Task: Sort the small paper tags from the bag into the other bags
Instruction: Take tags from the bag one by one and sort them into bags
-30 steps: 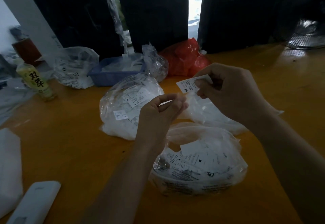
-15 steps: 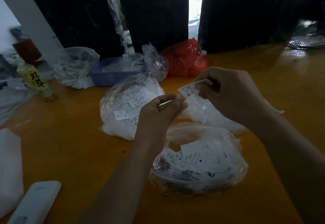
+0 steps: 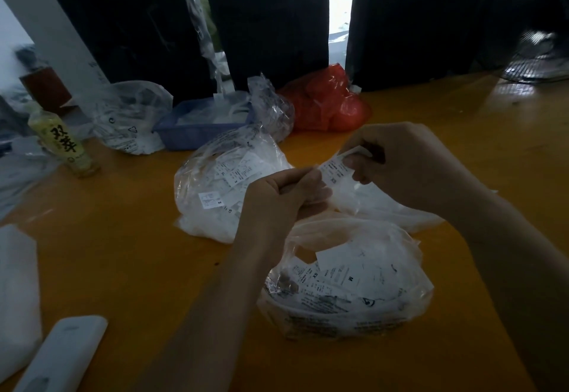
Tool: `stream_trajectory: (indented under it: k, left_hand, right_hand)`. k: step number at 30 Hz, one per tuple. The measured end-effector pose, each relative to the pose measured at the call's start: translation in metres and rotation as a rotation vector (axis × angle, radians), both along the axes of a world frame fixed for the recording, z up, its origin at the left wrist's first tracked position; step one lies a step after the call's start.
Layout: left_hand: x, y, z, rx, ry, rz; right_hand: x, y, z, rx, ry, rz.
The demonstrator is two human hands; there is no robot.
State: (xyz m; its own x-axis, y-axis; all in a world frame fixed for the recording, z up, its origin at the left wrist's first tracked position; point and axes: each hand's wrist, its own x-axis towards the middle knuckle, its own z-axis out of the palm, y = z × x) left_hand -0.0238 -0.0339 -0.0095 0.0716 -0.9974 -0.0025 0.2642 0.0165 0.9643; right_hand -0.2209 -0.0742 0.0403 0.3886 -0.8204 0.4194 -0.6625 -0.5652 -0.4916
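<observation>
A small white paper tag (image 3: 335, 170) hangs between my two hands above the orange table (image 3: 123, 253). My right hand (image 3: 406, 163) pinches its upper right end. My left hand (image 3: 286, 197) has its fingers curled and its fingertips meet the tag's left end. Below them lies an open clear bag full of tags (image 3: 345, 280). A second clear bag of tags (image 3: 221, 188) sits to the left of my hands. A third, flatter clear bag (image 3: 375, 203) lies under my right hand.
A blue tray (image 3: 197, 126), another clear bag (image 3: 132, 120) and a red bag (image 3: 326, 102) stand at the back. A yellow bottle (image 3: 66, 145) stands far left. A white flat object (image 3: 58, 354) and white packaging (image 3: 15, 283) lie near left. Black bundles line the far edge.
My right hand has lowered the tag toward my left hand, and my left fingers have closed on its left end. The bags have not moved.
</observation>
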Motion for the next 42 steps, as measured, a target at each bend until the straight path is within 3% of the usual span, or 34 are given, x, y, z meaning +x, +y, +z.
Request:
stream_trajectory:
  k: [3, 6, 12, 21, 27, 31, 34, 37, 39, 42]
  left_hand:
    - [0.003, 0.002, 0.0, -0.048, -0.21, 0.018]
    - [0.002, 0.003, 0.002, -0.084, -0.292, 0.034]
    - [0.002, 0.001, 0.0, -0.09, -0.264, 0.104]
    - [0.003, -0.002, -0.002, -0.008, -0.169, 0.18]
    - [0.008, -0.004, -0.003, -0.055, -0.222, 0.09]
    - [0.012, -0.005, -0.002, -0.212, -0.402, 0.142]
    - [0.028, -0.009, -0.001, -0.311, -0.695, 0.302]
    - [0.051, -0.017, 0.001, -0.328, -1.084, 0.546]
    - [0.064, -0.021, -0.005, -0.258, -1.23, 0.598]
    - [0.072, -0.027, -0.02, -0.127, -1.359, 0.566]
  right_hand:
    - [0.001, 0.001, 0.0, 0.012, 0.072, 0.021]
    - [0.005, 0.001, -0.003, 0.089, 0.054, 0.034]
    - [0.011, -0.002, -0.006, 0.172, -0.266, -0.062]
    - [0.02, 0.003, -0.011, 0.238, -0.081, 0.081]
    - [0.022, 0.001, -0.015, 0.181, -0.249, -0.003]
    - [0.02, -0.001, -0.014, 0.215, -0.253, -0.021]
    - [0.009, -0.01, -0.013, 0.188, -0.096, -0.131]
    - [-0.011, -0.027, -0.017, 0.18, 0.379, -0.292]
    - [-0.02, -0.036, -0.031, 0.217, 0.676, -0.329]
    - [-0.028, -0.048, -0.054, 0.279, 0.794, -0.343]
